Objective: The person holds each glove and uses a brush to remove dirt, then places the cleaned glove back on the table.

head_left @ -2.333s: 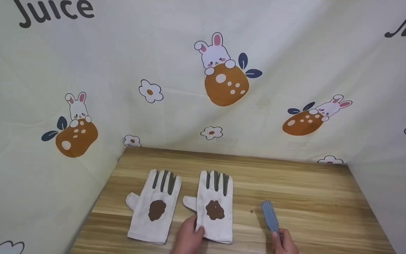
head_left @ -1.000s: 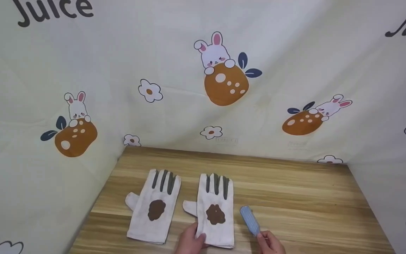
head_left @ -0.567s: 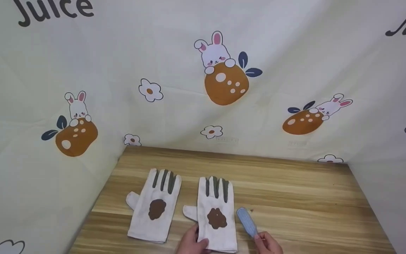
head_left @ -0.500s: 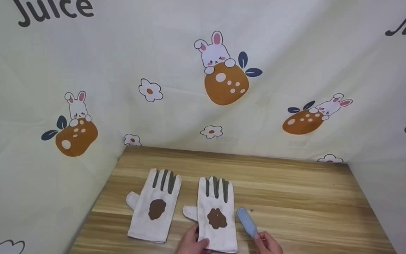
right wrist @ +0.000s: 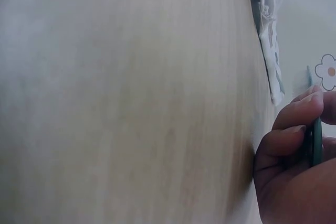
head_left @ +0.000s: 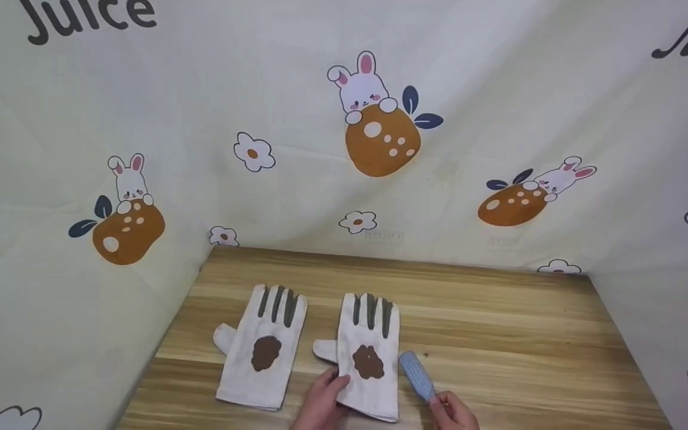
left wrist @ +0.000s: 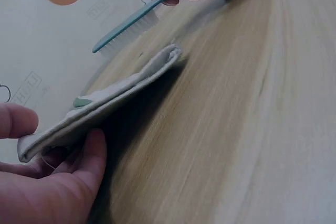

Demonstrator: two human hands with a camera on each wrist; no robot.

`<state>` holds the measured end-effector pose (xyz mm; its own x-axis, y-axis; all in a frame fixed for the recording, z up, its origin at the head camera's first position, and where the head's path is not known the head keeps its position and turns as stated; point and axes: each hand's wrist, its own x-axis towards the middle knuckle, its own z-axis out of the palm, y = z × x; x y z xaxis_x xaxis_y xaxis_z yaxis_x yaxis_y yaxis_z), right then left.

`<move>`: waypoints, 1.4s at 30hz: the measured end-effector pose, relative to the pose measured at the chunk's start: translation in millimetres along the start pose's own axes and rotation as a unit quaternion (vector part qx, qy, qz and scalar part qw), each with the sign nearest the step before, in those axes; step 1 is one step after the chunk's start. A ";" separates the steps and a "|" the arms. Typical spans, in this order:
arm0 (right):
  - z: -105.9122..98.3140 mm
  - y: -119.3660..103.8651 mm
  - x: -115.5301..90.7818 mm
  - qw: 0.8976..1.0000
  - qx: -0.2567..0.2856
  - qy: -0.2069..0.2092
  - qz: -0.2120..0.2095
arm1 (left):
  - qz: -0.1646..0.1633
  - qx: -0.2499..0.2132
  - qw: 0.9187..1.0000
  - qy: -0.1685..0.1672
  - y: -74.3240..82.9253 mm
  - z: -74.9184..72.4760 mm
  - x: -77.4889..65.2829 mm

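Two white gloves with grey between the fingers and a brown patch each lie side by side on the wooden table. My left hand (head_left: 320,397) pinches the left edge of the right-hand glove (head_left: 371,391), thumb on top and fingers beneath. In the left wrist view this glove (left wrist: 123,88) is lifted at its cuff, with a dark gap under it. The other glove (head_left: 254,382) lies flat, untouched. My right hand (head_left: 454,412) grips the handle of a blue brush (head_left: 417,375) just right of the held glove. Pale bristles show under the brush (left wrist: 126,27) in the left wrist view.
The wooden table (head_left: 517,334) ends at cloth walls at the back and both sides. The back cloth (head_left: 296,197) bears printed rabbits, oranges and flowers.
The brush has come left, close beside the held glove. That glove first slid toward me, then moved slightly back and right, and my left hand now grips higher on its edge.
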<state>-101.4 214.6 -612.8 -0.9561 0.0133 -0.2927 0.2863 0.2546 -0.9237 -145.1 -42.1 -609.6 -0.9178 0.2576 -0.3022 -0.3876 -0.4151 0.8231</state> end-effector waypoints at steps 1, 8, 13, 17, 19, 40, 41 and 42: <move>0.4 0.0 -0.1 1.000 -0.002 0.001 -0.004 | -0.001 -0.015 1.000 0.003 -0.4 0.1 0.7; 4.5 -2.0 -0.4 0.999 -0.024 0.008 -0.024 | -0.038 -0.077 0.996 0.000 1.3 -1.0 3.6; 4.4 -1.9 0.6 0.999 -0.039 -0.002 -0.028 | -0.068 -0.072 0.995 -0.009 4.5 -4.7 7.5; 3.3 -1.8 0.4 0.999 -0.030 -0.004 -0.026 | -0.072 -0.061 0.995 -0.009 6.2 -5.8 10.9; 2.9 -1.8 0.3 0.999 -0.027 -0.004 -0.027 | -0.072 -0.055 0.996 -0.009 6.7 -5.7 11.7; 5.2 -0.8 -2.3 0.999 -0.011 0.013 -0.028 | -0.072 -0.060 0.995 -0.029 8.1 -5.5 19.1; 5.0 -1.0 -2.3 1.000 -0.008 0.011 -0.026 | -0.069 -0.060 0.995 -0.030 8.1 -5.4 18.9; 4.9 -1.1 -2.4 1.000 -0.006 0.008 -0.025 | -0.066 -0.059 0.996 -0.030 7.9 -5.4 18.7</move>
<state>-99.1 209.5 -612.3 -0.9703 0.0162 -0.2415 0.2369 0.2672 -0.9341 -165.7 -45.3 -611.4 -0.8530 0.3663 -0.3717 -0.5147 -0.4725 0.7154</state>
